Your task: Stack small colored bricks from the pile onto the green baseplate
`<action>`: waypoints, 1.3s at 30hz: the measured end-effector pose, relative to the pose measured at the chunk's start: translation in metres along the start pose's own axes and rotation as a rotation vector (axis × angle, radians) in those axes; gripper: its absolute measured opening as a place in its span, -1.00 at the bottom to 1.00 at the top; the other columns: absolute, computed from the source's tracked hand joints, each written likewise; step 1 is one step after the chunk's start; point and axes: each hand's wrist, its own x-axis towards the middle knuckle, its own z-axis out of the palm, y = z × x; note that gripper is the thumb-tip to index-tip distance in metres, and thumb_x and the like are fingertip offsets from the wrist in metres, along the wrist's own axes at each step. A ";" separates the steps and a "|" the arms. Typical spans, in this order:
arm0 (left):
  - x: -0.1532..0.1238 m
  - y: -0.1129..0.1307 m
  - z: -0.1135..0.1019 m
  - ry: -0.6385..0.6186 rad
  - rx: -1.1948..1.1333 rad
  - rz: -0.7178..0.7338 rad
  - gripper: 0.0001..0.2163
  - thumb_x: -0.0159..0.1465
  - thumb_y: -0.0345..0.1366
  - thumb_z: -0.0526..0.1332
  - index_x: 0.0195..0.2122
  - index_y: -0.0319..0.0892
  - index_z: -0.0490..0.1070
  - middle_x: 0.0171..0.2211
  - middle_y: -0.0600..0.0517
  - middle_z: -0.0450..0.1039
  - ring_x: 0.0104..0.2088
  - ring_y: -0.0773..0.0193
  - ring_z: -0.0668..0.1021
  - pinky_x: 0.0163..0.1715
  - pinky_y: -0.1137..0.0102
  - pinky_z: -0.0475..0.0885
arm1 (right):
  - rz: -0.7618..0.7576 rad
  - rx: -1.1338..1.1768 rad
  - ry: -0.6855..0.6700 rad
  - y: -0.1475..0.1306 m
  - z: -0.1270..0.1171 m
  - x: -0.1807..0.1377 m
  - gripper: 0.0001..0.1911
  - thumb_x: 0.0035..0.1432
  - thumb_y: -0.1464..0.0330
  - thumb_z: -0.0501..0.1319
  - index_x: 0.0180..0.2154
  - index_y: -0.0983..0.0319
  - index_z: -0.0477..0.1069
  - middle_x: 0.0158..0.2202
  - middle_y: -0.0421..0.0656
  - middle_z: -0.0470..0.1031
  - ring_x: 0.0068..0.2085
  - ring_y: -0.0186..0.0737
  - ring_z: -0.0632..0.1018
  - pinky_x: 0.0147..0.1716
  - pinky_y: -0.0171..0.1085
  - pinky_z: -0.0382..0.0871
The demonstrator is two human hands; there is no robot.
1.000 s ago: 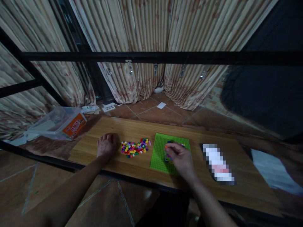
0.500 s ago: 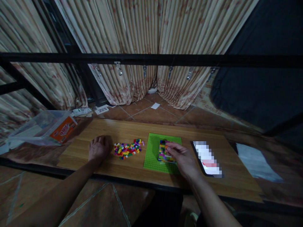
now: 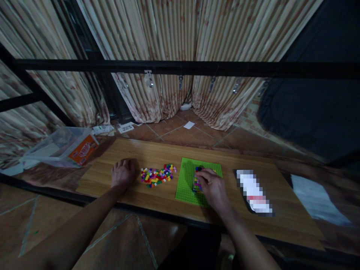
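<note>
Small toy bricks of many colours (image 3: 157,176) lie in a loose pile on the wooden table. To their right is a green studded baseplate (image 3: 184,187), bearing a low multicoloured brick build (image 3: 197,183). My right hand (image 3: 215,187) reaches over the right part of this build, thumb and finger pinched together at its upper area. The small brick at those fingertips is hidden now; an orange one showed there a moment ago. My left hand (image 3: 123,174) rests on the tabletop left of the pile, its fingers curled under, with no object visible in it.
A phone (image 3: 254,193) with a blurred screen lies right of the baseplate. Beyond the table's right end is a pale sheet (image 3: 319,200). A clear plastic bin (image 3: 56,148) with an orange label stands at the left. A black bar (image 3: 168,66) crosses before the curtains (image 3: 168,30).
The whole view has shifted slightly, so things appear farther right. My right fingertips have come down onto the build, and the orange brick no longer shows. My left hand stays resting on the table.
</note>
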 end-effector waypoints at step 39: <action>-0.002 0.003 -0.003 -0.016 -0.008 -0.007 -0.60 0.33 -0.20 -0.05 0.08 -0.22 0.38 0.09 -0.17 0.42 0.08 -0.05 0.41 0.08 0.09 0.29 | -0.153 -0.253 -0.005 0.003 0.000 -0.008 -0.63 0.27 0.47 0.01 -0.15 0.20 0.58 -0.13 -0.05 0.52 -0.08 -0.16 0.52 -0.04 -0.18 0.43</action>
